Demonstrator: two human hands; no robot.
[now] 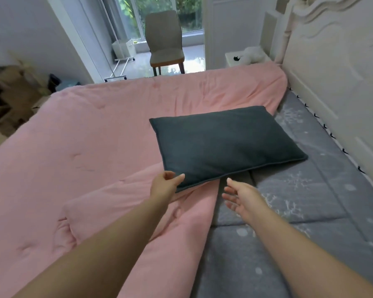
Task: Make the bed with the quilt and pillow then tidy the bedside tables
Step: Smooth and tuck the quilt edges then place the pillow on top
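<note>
A dark grey-green pillow (pixel 226 145) lies across the top edge of the pink quilt (pixel 91 147), partly over the grey snowflake-patterned mattress cover (pixel 299 190). My left hand (pixel 166 184) grips the pillow's near left corner, thumb on top. My right hand (pixel 241 200) hovers open just below the pillow's near edge, fingers spread, touching nothing. The quilt covers most of the bed and is rumpled near my arms.
The white carved headboard (pixel 336 78) runs along the right. A white bedside table (pixel 243 59) with a white plush toy (pixel 253 54) stands at the far corner. A beige chair (pixel 165 41) is by the window. Brown clutter (pixel 11 100) lies at the left.
</note>
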